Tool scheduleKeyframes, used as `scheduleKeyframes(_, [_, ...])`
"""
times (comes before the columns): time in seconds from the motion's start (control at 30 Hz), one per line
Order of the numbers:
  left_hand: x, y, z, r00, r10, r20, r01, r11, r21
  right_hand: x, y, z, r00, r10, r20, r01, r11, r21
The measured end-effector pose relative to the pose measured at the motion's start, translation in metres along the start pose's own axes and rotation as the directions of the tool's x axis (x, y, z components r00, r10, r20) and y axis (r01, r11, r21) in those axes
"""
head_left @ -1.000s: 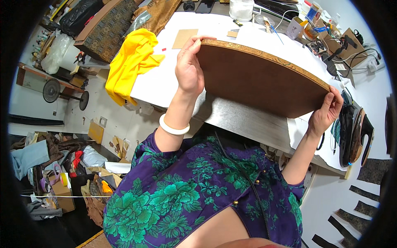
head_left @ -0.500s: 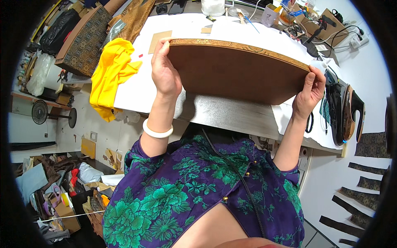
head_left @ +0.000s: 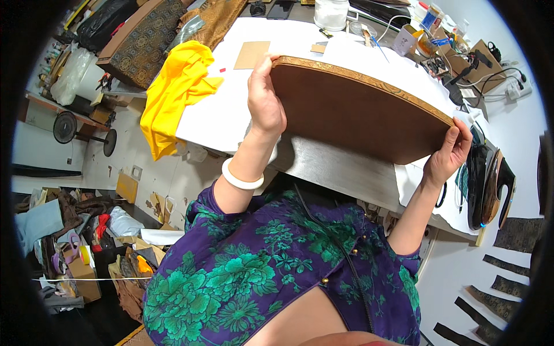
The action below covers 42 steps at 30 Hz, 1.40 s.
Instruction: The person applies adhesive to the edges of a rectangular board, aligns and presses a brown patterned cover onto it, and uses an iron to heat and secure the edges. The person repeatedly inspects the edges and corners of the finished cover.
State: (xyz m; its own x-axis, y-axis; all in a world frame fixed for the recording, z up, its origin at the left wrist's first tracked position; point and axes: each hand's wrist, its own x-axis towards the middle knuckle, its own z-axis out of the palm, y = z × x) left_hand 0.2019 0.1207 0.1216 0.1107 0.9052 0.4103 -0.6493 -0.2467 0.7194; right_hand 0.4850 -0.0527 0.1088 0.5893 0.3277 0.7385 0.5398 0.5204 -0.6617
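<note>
Both hands hold up a brown panel with rounded corners and a narrow gold-brown patterned edge. It is tilted, its plain brown face toward me and its right end lower than its left. My left hand, with a white bangle on the forearm, is closed on the upper left corner. At the right corner, my right hand pinches the edge between thumb and fingers. The panel is raised above a grey metallic surface at the near side of the table; its far face is hidden.
White sheeting covers much of the table. On it lie a yellow cloth and a cardboard piece. Behind stand a white tub and tools. A patterned box stands back left; curved dark pieces stand at right.
The whole view has tilted and shifted, so table and panel sit further right in the picture, with the panel's right end lower. Both hands keep their hold on the same corners.
</note>
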Motion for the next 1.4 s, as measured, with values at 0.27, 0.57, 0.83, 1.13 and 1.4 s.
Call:
scheduleKeyframes(0.27, [0.007,0.007,0.002,0.982,-0.15,-0.117,0.155,0.987,0.039,-0.002,-0.008,-0.001,0.996,0.088,0.032,-0.089,0.996,0.015])
scheduleKeyframes(0.57, [0.007,0.021,0.021,0.968,-0.221,-0.118,0.22,0.975,-0.028,-0.002,-0.01,0.004,0.998,0.058,0.024,-0.058,0.998,-0.028])
scheduleKeyframes(0.83, [0.008,0.019,0.016,0.944,-0.28,-0.175,0.263,0.958,-0.113,0.001,-0.005,-0.002,0.989,0.131,0.075,-0.135,0.99,0.048])
scheduleKeyframes(1.13, [0.01,-0.02,0.001,0.998,0.005,-0.058,0.007,0.979,0.203,0.002,-0.005,-0.003,0.984,0.16,0.078,-0.165,0.985,0.056])
scheduleKeyframes(1.4, [0.009,-0.015,-0.002,0.99,-0.104,-0.097,0.098,0.993,-0.07,0.004,-0.001,-0.001,0.986,0.145,0.087,-0.15,0.987,0.054])
